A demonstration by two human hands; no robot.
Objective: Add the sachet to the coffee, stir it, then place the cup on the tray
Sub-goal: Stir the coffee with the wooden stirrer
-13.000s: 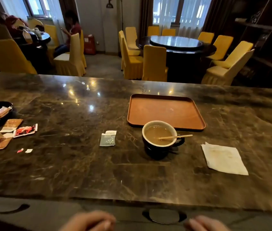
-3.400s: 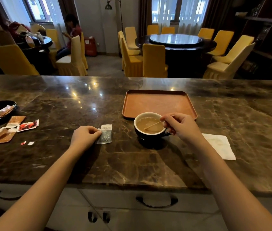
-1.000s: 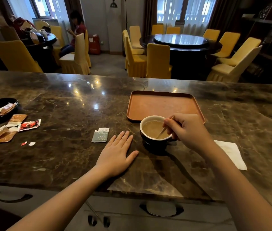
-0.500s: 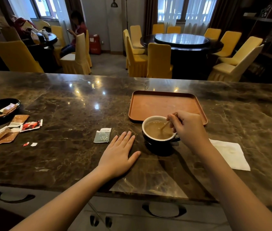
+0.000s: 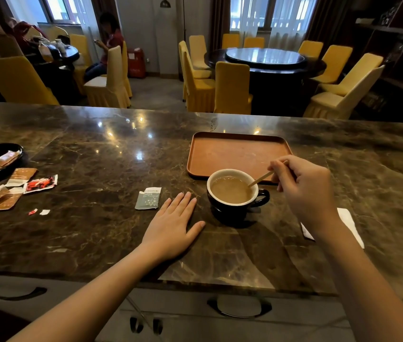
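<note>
The grey-green sachet (image 5: 148, 198) on the tabletop (image 5: 96, 164) carries a white band with printed characters, but they are too small to read. The red-and-white wrapper (image 5: 40, 183) also shows no legible text.

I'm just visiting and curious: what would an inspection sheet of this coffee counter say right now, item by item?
Surface: dark marble counter, glossy, drawers below.
Job's things: black cup of milky coffee on the counter, just in front of the orange tray, not on it; wooden stirrer with its tip in the cup; grey-green sachet lying flat left of the cup.
Clutter: torn wrappers and a black dish of packets at far left; white napkin at right.
Hands: left hand flat on the counter, open; right hand pinching the stirrer.
Cables: nothing seen.
Surroundings: yellow-covered chairs, round tables, a seated person in the background.
</note>
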